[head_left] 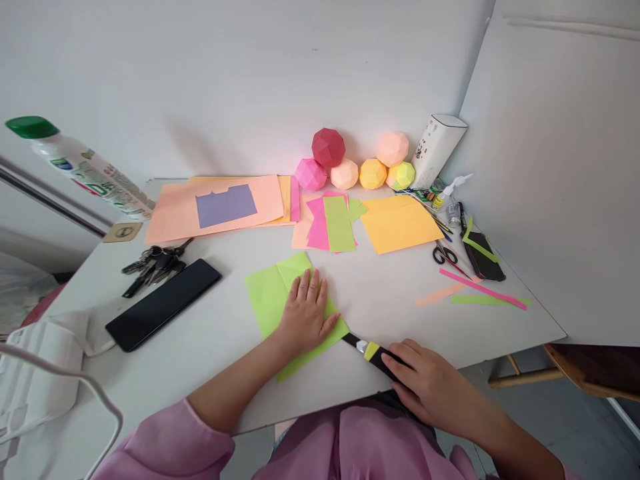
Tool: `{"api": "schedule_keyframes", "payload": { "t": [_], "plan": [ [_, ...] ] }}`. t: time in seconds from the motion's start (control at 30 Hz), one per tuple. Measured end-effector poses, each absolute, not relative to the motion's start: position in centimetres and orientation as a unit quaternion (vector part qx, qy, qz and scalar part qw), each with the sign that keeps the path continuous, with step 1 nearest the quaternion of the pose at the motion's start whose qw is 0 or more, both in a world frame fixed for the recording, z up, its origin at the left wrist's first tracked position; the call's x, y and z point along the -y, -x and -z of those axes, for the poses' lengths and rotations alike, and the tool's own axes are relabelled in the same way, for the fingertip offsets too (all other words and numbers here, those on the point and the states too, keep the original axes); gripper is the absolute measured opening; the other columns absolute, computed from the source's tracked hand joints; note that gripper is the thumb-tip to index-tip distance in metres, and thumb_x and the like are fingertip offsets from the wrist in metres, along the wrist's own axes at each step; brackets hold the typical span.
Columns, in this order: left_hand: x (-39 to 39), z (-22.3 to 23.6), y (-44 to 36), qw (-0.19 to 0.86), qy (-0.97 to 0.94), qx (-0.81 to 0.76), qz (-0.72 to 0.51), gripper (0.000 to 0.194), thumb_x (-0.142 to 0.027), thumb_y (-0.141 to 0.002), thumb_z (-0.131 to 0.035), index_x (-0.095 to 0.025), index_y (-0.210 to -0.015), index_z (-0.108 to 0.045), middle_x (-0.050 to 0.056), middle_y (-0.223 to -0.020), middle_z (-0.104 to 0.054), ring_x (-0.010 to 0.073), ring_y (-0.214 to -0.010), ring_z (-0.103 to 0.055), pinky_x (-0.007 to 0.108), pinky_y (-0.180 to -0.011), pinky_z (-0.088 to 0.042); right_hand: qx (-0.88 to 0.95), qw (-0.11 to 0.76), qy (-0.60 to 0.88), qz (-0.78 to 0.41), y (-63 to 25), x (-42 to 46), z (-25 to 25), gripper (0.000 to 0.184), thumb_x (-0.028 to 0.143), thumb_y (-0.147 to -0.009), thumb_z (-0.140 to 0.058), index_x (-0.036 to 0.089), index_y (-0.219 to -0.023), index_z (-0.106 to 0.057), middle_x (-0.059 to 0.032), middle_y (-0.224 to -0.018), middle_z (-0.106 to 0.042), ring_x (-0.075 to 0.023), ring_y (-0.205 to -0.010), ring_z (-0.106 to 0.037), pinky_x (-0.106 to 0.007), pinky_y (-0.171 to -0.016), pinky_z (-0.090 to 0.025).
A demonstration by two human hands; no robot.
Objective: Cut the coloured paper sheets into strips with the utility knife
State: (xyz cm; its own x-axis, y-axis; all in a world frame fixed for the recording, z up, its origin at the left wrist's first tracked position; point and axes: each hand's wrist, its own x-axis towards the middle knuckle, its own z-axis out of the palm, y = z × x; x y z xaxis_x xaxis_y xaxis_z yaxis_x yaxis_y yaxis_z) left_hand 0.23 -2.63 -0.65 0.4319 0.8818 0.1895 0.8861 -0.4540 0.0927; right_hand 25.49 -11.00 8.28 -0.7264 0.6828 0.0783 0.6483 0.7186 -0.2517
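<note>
White tabletop point(240, 387) against a pale wall point(250, 87), seen in the head view; clock directions taken from the light-green sheet point(265, 297) lying creased near the table's front edge, twelve pointing to the wall. Left hand point(306, 310) lies palm down on that sheet, fingers slightly spread, gripping nothing, pressing on its surface. Right hand point(425, 377) at 4 o'clock, fingers closed round a black-and-yellow cutter point(371, 351); the dark front end meets the sheet's right corner, though whether it goes under the paper I cannot tell. At 9 o'clock, a dark phone point(163, 305); bunch of keys point(161, 264) just beyond it at 10, and farther out that way a bottle with a green cap point(95, 170). At 11, stacked peach sheets point(173, 213) with a purple piece point(227, 207) on top. At 1 o'clock, overlapping pink and green cut papers point(340, 223); behind them, by the wall, faceted paper balls point(329, 147), grouped and partly piled. At 2, a yellow-orange sheet point(400, 225) and, farther right, scissors point(444, 253). Toward 3, narrow paper strips point(483, 288) beside a second black phone point(493, 268).
</note>
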Motion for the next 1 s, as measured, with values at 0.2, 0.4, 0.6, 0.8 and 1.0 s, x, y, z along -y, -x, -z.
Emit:
{"api": "schedule_keyframes", "payload": {
  "t": [0.2, 0.4, 0.6, 0.8, 1.0],
  "plan": [
    [2.8, 0.4, -0.3, 0.007, 0.846, 0.524, 0.101, 0.075, -0.057, -0.090, -0.029, 0.002, -0.137, -0.039, 0.026, -0.147, -0.031, 0.0398, -0.140, -0.017, 0.054, -0.112, -0.018, 0.922, 0.082, 0.365, -0.101, -25.2, 11.0, -8.0, 0.034, 0.009, -0.084, -0.045, 0.011, -0.114, -0.059, -0.0158, -0.100, -0.062, -0.0235, -0.085, -0.059, -0.036, -0.067, -0.057],
    [2.7, 0.6, -0.3, 0.008, 0.844, 0.527, 0.101, 0.077, -0.059, -0.090, -0.026, 0.000, -0.137, -0.039, 0.025, -0.147, -0.032, 0.0396, -0.140, -0.018, 0.054, -0.112, -0.018, 0.912, 0.077, 0.391, -0.096, -26.2, 11.4, -8.5, 0.035, 0.006, -0.082, -0.044, 0.012, -0.113, -0.061, -0.0147, -0.100, -0.063, -0.0225, -0.085, -0.060, -0.035, -0.067, -0.058],
    [2.8, 0.4, -0.4, 0.036, 0.843, 0.529, 0.084, 0.076, -0.058, -0.091, -0.024, -0.001, -0.138, -0.039, 0.024, -0.148, -0.030, 0.0382, -0.140, -0.018, 0.053, -0.111, -0.019, 0.917, 0.068, 0.381, -0.098, -26.1, 10.9, -8.7, 0.035, 0.005, -0.081, -0.043, 0.009, -0.111, -0.061, -0.0152, -0.099, -0.062, -0.0217, -0.082, -0.059, -0.034, -0.064, -0.057],
    [2.8, 0.2, -0.5, 0.040, 0.845, 0.528, 0.075, 0.077, -0.059, -0.091, -0.025, 0.000, -0.138, -0.040, 0.025, -0.148, -0.031, 0.0391, -0.139, -0.020, 0.052, -0.111, -0.019, 0.920, 0.066, 0.373, -0.102, -25.7, 9.8, -7.9, 0.035, 0.005, -0.081, -0.047, 0.011, -0.114, -0.060, -0.0143, -0.100, -0.062, -0.0220, -0.084, -0.058, -0.035, -0.066, -0.056],
    [2.8, 0.1, -0.4, 0.035, 0.845, 0.528, 0.077, 0.079, -0.061, -0.090, -0.025, 0.000, -0.138, -0.039, 0.024, -0.148, -0.031, 0.0389, -0.140, -0.019, 0.052, -0.112, -0.018, 0.924, 0.064, 0.362, -0.108, -24.8, 8.7, -7.7, 0.033, 0.007, -0.082, -0.049, 0.009, -0.114, -0.060, -0.0150, -0.101, -0.062, -0.0231, -0.088, -0.058, -0.036, -0.070, -0.056]
  ]
}}
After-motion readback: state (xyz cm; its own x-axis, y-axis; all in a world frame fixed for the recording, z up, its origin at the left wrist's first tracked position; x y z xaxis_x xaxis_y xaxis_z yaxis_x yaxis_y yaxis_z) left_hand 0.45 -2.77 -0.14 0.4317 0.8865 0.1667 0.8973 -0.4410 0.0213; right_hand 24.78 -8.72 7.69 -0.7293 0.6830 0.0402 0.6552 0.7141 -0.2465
